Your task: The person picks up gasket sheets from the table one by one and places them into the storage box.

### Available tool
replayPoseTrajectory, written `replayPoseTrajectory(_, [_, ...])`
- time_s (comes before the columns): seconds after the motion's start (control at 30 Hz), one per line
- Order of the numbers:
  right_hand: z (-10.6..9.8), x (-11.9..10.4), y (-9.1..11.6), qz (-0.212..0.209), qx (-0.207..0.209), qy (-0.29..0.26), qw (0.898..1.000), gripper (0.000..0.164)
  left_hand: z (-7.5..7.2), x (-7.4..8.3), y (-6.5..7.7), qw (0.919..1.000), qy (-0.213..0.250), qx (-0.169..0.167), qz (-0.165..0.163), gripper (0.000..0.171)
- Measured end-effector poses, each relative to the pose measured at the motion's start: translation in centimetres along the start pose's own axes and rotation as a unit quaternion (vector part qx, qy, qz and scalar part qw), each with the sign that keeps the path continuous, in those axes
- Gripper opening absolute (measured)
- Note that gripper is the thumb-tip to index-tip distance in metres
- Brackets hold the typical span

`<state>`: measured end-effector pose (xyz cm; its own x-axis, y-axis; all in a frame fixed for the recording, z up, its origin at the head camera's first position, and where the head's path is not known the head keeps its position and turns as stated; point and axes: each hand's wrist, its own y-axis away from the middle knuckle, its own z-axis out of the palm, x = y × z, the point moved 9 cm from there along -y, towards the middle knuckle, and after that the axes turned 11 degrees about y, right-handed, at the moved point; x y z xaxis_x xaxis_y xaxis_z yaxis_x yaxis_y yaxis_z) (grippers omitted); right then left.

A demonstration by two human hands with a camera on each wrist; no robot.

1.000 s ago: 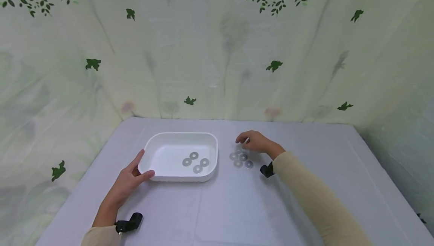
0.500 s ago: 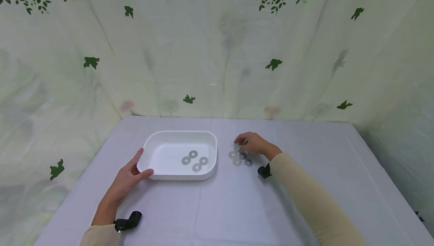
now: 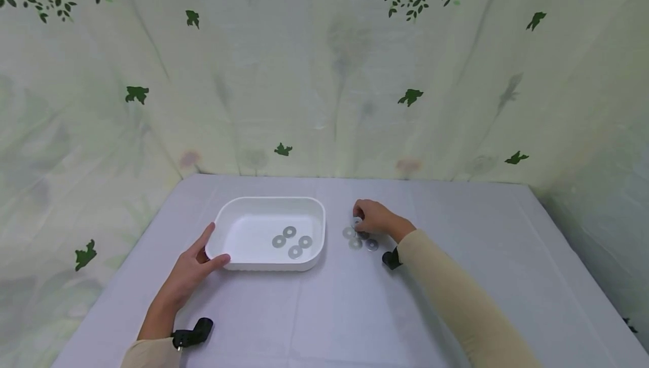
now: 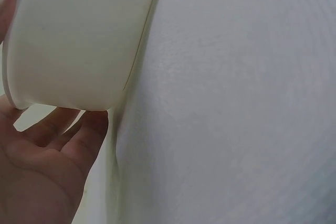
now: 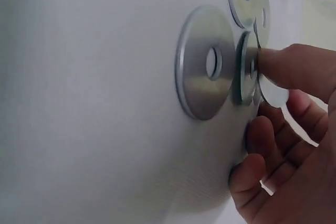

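Observation:
A white oblong tray (image 3: 269, 265) stands left of centre, with several flat metal washers (image 3: 279, 242) lying loose in its right part. My left hand (image 3: 185, 275) holds the tray's near left corner, thumb at the rim; in the left wrist view its fingers press against the side wall (image 4: 68, 51). To the right of the tray my right hand (image 3: 377, 218) bends over a cluster of washers. In the right wrist view the thumb (image 5: 294, 66) and fingers pinch a washer (image 5: 274, 93), partly hidden behind the thumb. Nearest that camera, another washer (image 5: 191, 77) lies flat.
More loose washers (image 3: 355, 243) lie beside and under the right hand on the white tablecloth (image 3: 334, 317). A pale curtain (image 3: 314, 75) with leaf prints hangs behind the table. Black wrist cameras (image 3: 195, 332) sit on both wrists.
The right hand has come slightly lower over the cluster, and its fingers have closed on a washer. The left hand and the tray hold their place.

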<state>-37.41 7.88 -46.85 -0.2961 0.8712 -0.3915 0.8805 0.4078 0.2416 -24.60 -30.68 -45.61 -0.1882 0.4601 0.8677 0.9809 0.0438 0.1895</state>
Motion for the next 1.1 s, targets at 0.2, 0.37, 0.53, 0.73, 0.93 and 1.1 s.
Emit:
replayPoseTrajectory(0.2, [0.3,-0.1,0.2,-0.006,-0.007,-0.008,1.0,0.022,0.0,-0.1,0.1,1.0,-0.003,0.003,-0.002,0.097])
replayPoseTrajectory(0.37, [0.1,0.2,0.3,-0.012,-0.006,-0.018,1.0,0.03,0.0,-0.1,0.0,1.0,-0.007,0.007,-0.001,0.096])
replayPoseTrajectory(0.53, [-0.1,0.2,0.3,-0.021,0.001,-0.015,1.0,0.032,-0.1,-0.1,0.0,0.9999,-0.009,0.008,-0.004,0.096])
replayPoseTrajectory(0.73, [-0.4,0.0,0.5,-0.038,0.016,-0.008,0.999,0.028,0.0,0.0,0.1,1.0,-0.003,0.003,0.0,0.096])
replayPoseTrajectory(0.93, [-0.6,0.4,0.5,-0.027,0.016,-0.038,0.999,0.029,-0.1,0.1,0.2,1.0,-0.006,0.003,0.006,0.095])
replayPoseTrajectory(1.1, [-1.1,0.5,0.4,-0.027,0.016,-0.054,0.998,0.032,-0.1,0.0,0.1,0.9999,-0.007,0.004,0.008,0.096])
